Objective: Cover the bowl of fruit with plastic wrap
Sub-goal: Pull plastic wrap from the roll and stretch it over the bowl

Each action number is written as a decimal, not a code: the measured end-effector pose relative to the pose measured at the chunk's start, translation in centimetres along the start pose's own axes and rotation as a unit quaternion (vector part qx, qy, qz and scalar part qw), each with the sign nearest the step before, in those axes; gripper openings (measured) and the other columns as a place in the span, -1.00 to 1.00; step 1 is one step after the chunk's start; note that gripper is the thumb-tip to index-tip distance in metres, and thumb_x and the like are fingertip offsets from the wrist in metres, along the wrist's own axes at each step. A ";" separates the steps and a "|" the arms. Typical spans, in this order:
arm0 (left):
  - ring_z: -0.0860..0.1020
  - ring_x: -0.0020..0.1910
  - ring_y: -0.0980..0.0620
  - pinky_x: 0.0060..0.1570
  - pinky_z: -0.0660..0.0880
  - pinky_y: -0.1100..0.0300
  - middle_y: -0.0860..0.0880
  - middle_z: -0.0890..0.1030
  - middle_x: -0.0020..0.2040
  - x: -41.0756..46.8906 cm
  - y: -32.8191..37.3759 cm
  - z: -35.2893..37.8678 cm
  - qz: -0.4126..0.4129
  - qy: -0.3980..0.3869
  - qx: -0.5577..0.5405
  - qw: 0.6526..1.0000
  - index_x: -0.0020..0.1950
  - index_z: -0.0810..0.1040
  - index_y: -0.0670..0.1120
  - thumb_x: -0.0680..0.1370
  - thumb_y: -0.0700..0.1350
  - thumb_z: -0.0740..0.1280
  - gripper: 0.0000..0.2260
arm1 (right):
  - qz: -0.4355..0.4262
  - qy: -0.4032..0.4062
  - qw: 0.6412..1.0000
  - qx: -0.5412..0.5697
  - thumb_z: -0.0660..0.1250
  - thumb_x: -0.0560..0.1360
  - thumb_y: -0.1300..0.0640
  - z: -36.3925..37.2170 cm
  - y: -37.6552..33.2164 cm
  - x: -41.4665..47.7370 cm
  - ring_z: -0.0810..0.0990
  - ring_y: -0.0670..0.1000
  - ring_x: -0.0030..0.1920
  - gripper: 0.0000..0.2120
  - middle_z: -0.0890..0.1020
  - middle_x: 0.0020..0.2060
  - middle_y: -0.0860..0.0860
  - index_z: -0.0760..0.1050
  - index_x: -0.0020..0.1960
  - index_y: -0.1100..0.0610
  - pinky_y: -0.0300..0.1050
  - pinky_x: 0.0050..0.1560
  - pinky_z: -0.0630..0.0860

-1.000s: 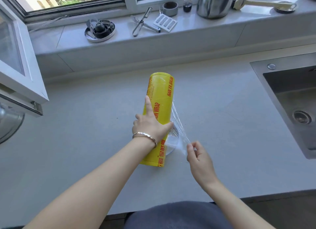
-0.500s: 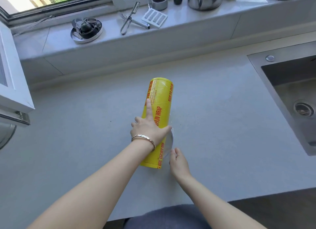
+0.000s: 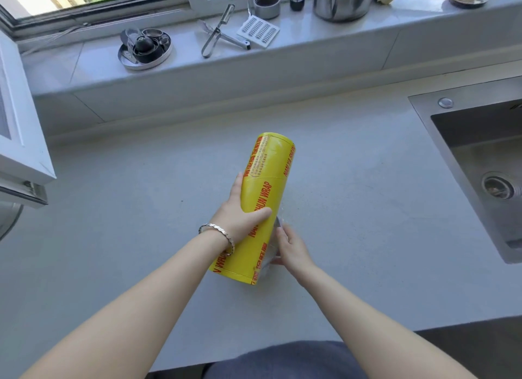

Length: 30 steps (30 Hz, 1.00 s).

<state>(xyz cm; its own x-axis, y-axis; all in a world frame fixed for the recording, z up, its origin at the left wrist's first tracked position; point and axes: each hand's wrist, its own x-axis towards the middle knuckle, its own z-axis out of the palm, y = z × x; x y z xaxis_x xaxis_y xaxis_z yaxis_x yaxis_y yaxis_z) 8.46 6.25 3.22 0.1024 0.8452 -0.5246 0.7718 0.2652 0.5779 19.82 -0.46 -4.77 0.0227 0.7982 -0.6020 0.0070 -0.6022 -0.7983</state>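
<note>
My left hand [image 3: 240,217] grips the yellow plastic wrap roll [image 3: 261,209] round its middle, thumb across the top. The roll lies slanted over the grey counter [image 3: 353,209], its far end raised. Beneath its near end a small pale bowl [image 3: 277,223] under clear film [image 3: 267,265] peeks out; the roll hides most of it, and no fruit shows. My right hand [image 3: 292,248] sits against the bowl's right side. Its fingers and thumb curve round the film-covered rim.
A steel sink [image 3: 480,163] is set into the counter at the right. The window ledge behind holds a round metal dish [image 3: 144,49], a peeler [image 3: 217,31], a white grater [image 3: 257,31] and a steel kettle [image 3: 343,1]. An open window frame [image 3: 22,141] juts in at left.
The stretched film that my right hand pinched out to the right is drawn in. My right hand moved left to the bowl beside the roll. The roll has tilted, and my left forefinger no longer lies along it.
</note>
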 end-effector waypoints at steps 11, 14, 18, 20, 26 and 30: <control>0.47 0.13 -0.25 0.09 0.43 -0.03 -0.22 0.40 0.16 -3.3 -1.9 -0.8 -0.069 0.126 0.199 0.969 0.45 -0.23 0.25 0.36 0.32 0.28 -0.14 | -0.029 0.060 0.996 -0.052 0.01 0.52 0.01 0.2 1.1 0.5 0.61 0.20 -0.03 -0.73 0.59 -0.16 0.04 0.46 -0.18 -0.14 0.27 -0.01 0.56; 0.44 0.13 -0.22 0.08 0.43 -0.02 -0.22 0.37 0.16 -4.5 -3.1 -0.1 -0.063 0.150 0.250 0.954 0.46 -0.26 0.21 0.37 0.35 0.24 -0.13 | -0.039 0.064 0.994 -0.078 0.01 0.54 0.06 0.6 0.9 -0.1 0.61 0.21 -0.04 -0.77 0.60 -0.11 0.10 0.45 -0.10 -0.07 0.27 0.01 0.55; 0.42 0.19 -0.22 0.16 0.40 -0.04 -0.22 0.34 0.23 -4.6 -4.0 -0.1 -0.067 0.139 0.227 0.962 0.48 -0.27 0.11 0.35 0.35 0.27 -0.06 | -0.025 0.065 0.995 -0.067 0.04 0.56 0.10 1.0 1.1 -0.8 0.61 0.17 -0.07 -0.81 0.58 -0.15 0.07 0.42 -0.04 -0.06 0.23 -0.01 0.57; 0.41 0.26 -0.20 0.22 0.38 -0.03 -0.21 0.35 0.31 -4.1 -4.6 -1.1 -0.071 0.097 0.155 0.981 0.49 -0.23 0.09 0.31 0.31 0.36 -0.01 | 0.010 0.042 0.998 -0.051 0.07 0.56 0.13 0.8 1.2 -1.3 0.60 0.12 -0.16 -0.86 0.56 -0.23 0.05 0.38 0.01 -0.03 0.07 -0.08 0.60; 0.46 0.23 -0.14 0.14 0.46 0.02 -0.12 0.41 0.32 -3.1 -5.3 -2.4 -0.023 0.040 0.139 0.989 0.47 -0.11 0.17 0.26 0.26 0.44 -0.03 | 0.098 -0.006 0.995 0.015 0.20 0.44 0.19 -0.8 -0.6 0.6 0.48 -0.03 -0.17 -0.80 0.53 -0.23 0.00 0.52 0.02 0.13 -0.18 -0.10 0.40; 0.47 0.20 -0.12 0.08 0.49 0.02 -0.11 0.41 0.31 -3.1 -5.3 -2.2 -0.024 0.041 0.143 0.989 0.47 -0.12 0.17 0.27 0.27 0.43 -0.04 | 0.142 -0.069 0.981 0.110 0.04 0.58 0.00 -0.7 -2.6 3.4 0.50 -0.07 -0.15 -0.70 0.57 -0.16 -0.01 0.50 -0.02 0.12 -0.18 -0.12 0.37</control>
<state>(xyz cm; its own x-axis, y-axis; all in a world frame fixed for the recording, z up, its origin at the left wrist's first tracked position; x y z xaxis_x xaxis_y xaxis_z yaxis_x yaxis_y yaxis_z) 2.69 3.24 3.17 0.0191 0.8732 -0.4870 0.9213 0.1738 0.3478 20.55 3.79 -4.74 -0.1432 0.6025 -0.7852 -0.1963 -0.7949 -0.5741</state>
